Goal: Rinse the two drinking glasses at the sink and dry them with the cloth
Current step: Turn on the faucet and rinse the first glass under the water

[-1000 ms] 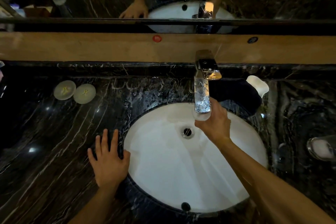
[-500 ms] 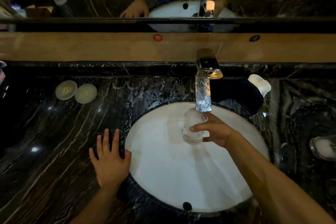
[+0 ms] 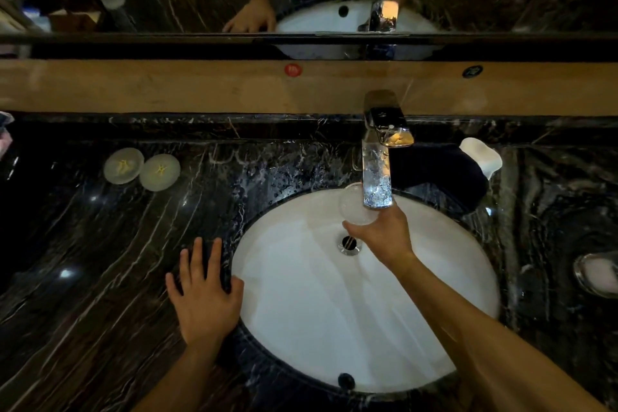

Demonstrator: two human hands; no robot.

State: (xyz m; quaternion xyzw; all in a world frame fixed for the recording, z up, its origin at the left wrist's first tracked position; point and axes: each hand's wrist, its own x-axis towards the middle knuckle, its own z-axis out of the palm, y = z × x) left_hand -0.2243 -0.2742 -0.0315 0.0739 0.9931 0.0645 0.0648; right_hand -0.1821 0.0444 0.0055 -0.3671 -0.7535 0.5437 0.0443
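We pinch the first glass (image 3: 357,207) in our right grip (image 3: 381,237) under the faucet (image 3: 378,177), left grip (image 3: 204,294) spread flat on the surface (image 3: 100,278); the second glass (image 3: 598,273) and all drying remain.

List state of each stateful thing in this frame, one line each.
Chrome faucet: running, water streaming from the spout.
Clear drinking glass: held under the faucet, tilted toward the camera.
Right hand: grips the glass.
Left hand: flat on the black marble counter, holding nothing.
White oval sink: drain open, not filling.
Second glass: on its side on the counter at right.
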